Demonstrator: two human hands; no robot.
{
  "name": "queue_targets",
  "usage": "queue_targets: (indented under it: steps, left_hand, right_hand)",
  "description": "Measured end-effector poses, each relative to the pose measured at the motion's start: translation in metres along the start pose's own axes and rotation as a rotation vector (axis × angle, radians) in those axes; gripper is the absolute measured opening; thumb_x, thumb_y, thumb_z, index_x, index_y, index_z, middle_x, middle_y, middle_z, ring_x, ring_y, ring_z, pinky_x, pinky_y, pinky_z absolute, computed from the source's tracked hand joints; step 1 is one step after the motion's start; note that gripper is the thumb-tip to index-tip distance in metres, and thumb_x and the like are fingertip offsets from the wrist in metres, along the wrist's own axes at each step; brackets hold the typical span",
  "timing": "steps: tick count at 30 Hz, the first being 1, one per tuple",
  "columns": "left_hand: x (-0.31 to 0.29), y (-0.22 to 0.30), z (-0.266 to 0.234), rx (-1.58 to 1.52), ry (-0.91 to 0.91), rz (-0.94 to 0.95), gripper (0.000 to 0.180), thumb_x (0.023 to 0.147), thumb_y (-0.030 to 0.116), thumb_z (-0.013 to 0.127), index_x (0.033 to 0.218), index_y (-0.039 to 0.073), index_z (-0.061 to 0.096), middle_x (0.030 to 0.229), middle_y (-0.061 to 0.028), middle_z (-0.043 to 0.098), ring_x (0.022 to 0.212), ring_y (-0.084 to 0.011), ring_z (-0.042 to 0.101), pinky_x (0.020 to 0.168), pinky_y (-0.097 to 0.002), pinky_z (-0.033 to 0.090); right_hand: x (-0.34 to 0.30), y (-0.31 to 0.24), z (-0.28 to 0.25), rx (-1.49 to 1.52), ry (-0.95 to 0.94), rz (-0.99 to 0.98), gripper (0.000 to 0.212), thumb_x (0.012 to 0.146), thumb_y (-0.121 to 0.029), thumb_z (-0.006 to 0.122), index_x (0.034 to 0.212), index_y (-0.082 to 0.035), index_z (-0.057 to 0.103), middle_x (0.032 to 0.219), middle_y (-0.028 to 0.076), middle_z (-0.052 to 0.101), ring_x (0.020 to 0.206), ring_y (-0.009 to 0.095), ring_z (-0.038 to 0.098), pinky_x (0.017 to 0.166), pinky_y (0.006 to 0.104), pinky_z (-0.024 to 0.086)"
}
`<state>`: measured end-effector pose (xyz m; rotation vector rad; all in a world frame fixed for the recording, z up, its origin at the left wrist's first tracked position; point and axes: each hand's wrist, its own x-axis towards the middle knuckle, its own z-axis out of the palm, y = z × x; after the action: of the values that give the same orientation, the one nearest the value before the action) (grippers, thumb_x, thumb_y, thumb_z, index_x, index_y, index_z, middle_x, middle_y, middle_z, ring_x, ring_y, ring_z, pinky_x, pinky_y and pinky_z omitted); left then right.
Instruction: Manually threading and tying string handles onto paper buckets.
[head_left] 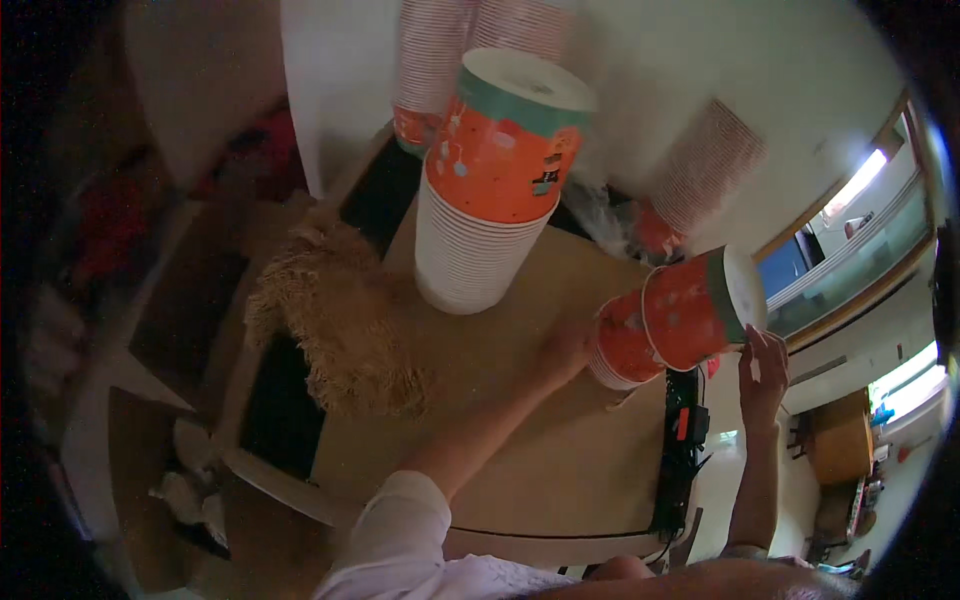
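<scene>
A tilted orange paper bucket (685, 312) with a green band and white base sits partly nested over another orange bucket (622, 335) at the right side of the table. My left hand (570, 345) grips the lower bucket's left side, its fingertips hidden behind it. At the base end of the upper bucket, my right hand (764, 368) is closed on its edge, with a small white scrap by the fingers. Further back and left stands a tall upside-down stack of nested paper buckets (503, 165), touched by neither hand.
Shredded brown paper (335, 320) lies on the table's left part. More stacked buckets (432, 60) lean by the wall, and a tilted wrapped stack (703, 165) stands back right. A black power strip (683, 440) runs along the right edge. Open cardboard boxes (150, 480) are at left.
</scene>
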<state>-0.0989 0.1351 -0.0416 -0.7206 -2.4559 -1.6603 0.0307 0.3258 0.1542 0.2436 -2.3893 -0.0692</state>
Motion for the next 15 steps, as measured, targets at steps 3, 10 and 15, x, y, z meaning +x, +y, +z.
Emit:
queue_targets:
  steps: [3,10,15]
  left_hand:
    - [0.02,-0.007,0.01,-0.069,0.008,0.025,0.017,0.078,0.017,0.049,0.087,0.003,0.056,0.078,-0.0195,0.057,0.072,-0.0369,0.054,0.065,-0.0451,0.044]
    - [0.049,-0.027,0.015,-0.175,-0.12,-0.008,0.019,0.078,0.017,0.049,0.082,0.004,0.061,0.08,-0.0205,0.059,0.077,-0.0355,0.058,0.067,-0.0447,0.045]
    - [0.054,-0.034,0.019,-0.185,-0.108,-0.136,0.019,0.078,0.019,0.051,0.084,0.004,0.062,0.079,-0.0179,0.06,0.075,-0.0336,0.059,0.067,-0.042,0.046]
  right_hand:
    - [-0.001,-0.001,0.006,-0.025,0.001,-0.023,0.037,0.071,0.007,0.056,0.105,-0.007,0.058,0.091,0.009,0.057,0.087,0.024,0.054,0.077,0.0339,0.045]
    - [0.002,-0.002,0.016,0.011,-0.019,-0.01,0.037,0.069,0.009,0.057,0.103,-0.006,0.058,0.094,0.008,0.058,0.089,0.024,0.054,0.078,0.033,0.044]
    - [0.003,-0.004,0.023,0.061,-0.037,-0.011,0.036,0.069,0.008,0.057,0.103,-0.006,0.058,0.093,0.008,0.058,0.089,0.025,0.054,0.079,0.0339,0.044]
